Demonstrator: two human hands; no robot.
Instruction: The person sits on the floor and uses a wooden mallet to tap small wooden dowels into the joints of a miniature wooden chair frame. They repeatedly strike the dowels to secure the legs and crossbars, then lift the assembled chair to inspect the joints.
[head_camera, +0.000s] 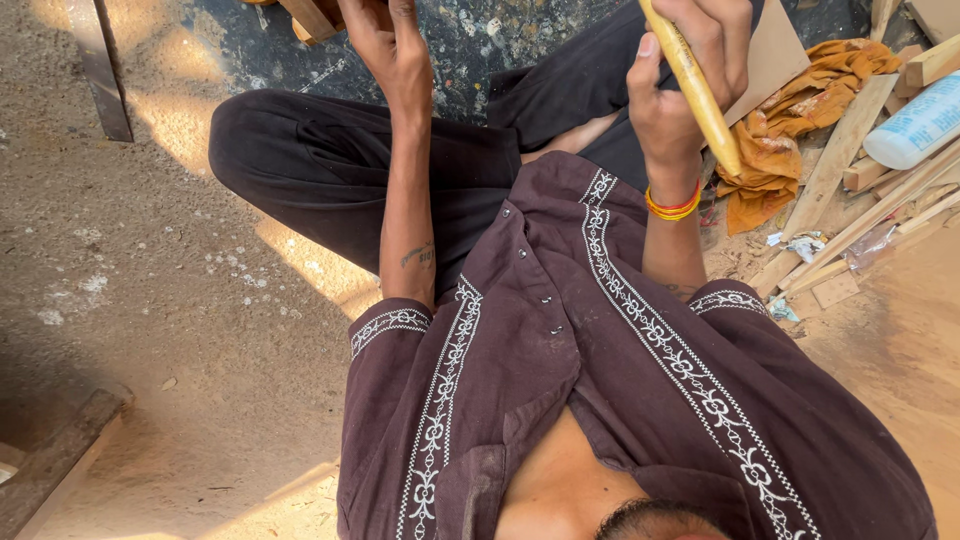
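Wooden offcut (310, 18) is sitting at the top edge, far left of the yellow handle (692, 85); left hand (385, 45) is reaching to it, fingers cut off by the frame, so grip can't be told. Dark trousers (330, 160) are lying below-left of the handle. Right hand (690, 70) is clamping the handle, fingers wrapped round. Orange cloth (790, 130) is lying just right of the handle; wood strips (850, 215) and a white bottle (915, 125) are lying further right on the floor (150, 300).
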